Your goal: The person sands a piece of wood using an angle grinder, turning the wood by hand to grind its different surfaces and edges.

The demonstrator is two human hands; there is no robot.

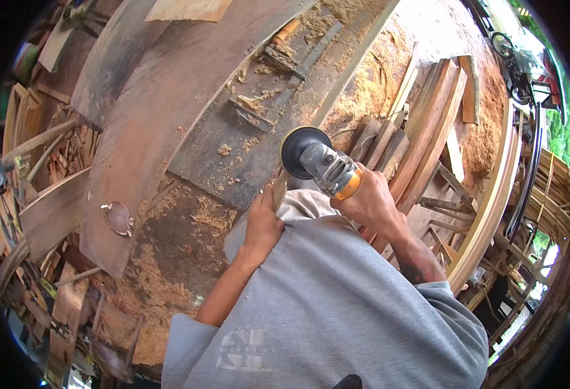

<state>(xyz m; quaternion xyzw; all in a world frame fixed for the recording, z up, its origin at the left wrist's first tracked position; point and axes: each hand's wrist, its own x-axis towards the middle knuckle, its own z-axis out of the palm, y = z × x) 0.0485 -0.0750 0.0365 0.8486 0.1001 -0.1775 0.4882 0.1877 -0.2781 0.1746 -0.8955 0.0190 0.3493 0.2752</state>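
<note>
Across the left of the view, much of the space is taken up by a wide board [136, 149]. Beside it, a weathered desk [204, 165] is strewn with shavings, and to the right a stack of timbers [437, 123] is bordered by sawdust [487, 139]. Below these, the foreground is filled by a grey shirt [343, 292]. On the desk, a bar clamp [317, 53] can be seen, gripped by neither hand.

Just beyond the shirt, a sander [327, 165] is held by the right hand [368, 198], its fingers wrapped around the body of the tool; whether the motor is running cannot be told. The back of the round disc [295, 152] is shown, so the working face is hidden. By the left hand [263, 223], a small wooden piece [280, 188] is gripped in closed fingers, its upper end brought close to the disc's rim; whether the two are touching cannot be made out.

Smoothing of the piece is judged to be the step in hand, though its finish cannot be assessed. For the next move, a steady left grip is called for, with fingertips kept clear of the rim and the disc applied lightly and evenly
</note>
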